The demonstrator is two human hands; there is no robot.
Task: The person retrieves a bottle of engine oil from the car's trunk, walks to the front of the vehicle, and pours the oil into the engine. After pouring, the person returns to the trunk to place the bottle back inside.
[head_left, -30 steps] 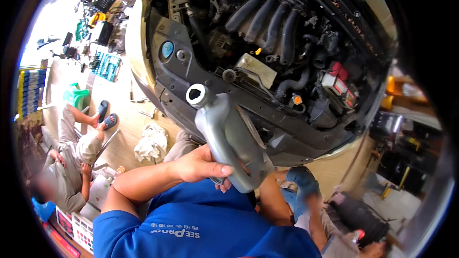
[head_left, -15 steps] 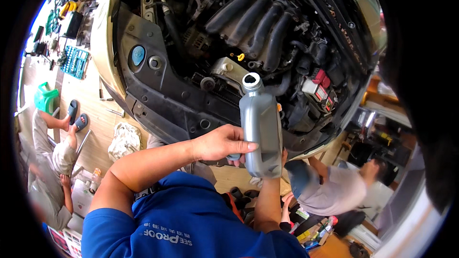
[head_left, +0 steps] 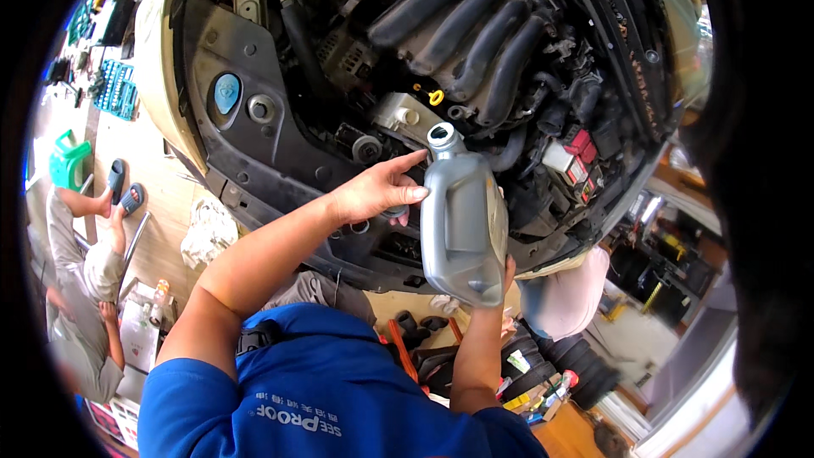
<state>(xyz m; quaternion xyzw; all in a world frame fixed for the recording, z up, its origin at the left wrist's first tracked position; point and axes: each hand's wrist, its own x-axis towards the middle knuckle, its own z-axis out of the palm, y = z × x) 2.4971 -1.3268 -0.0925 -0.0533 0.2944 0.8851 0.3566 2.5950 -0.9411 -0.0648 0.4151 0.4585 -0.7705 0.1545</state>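
A grey plastic oil bottle (head_left: 465, 229), its mouth uncovered, stands over the front of a car's engine bay (head_left: 339, 148). My right hand (head_left: 510, 271) grips it low on its far right side, with most of the fingers hidden behind it. Beside the bottle's upper left edge is my left hand (head_left: 373, 191). Its index finger reaches to the neck and its thumb lies at the shoulder. Under the thumb, the curled lower fingers hold a small grey-blue round piece that looks like the bottle cap (head_left: 397, 213), partly hidden.
Beyond the bottle lie black intake pipes (head_left: 466, 30), a yellow dipstick handle (head_left: 436, 97) and a battery (head_left: 570, 157). A blue washer cap (head_left: 226, 93) is at left. Seated at far left is a person (head_left: 72, 288); another person (head_left: 572, 293) is at right. Tyres (head_left: 585, 373) lie behind.
My left hand has moved up along the bottle from its lower side to near the neck. The bottle has tilted and turned slightly. The person at right has shifted toward the car.
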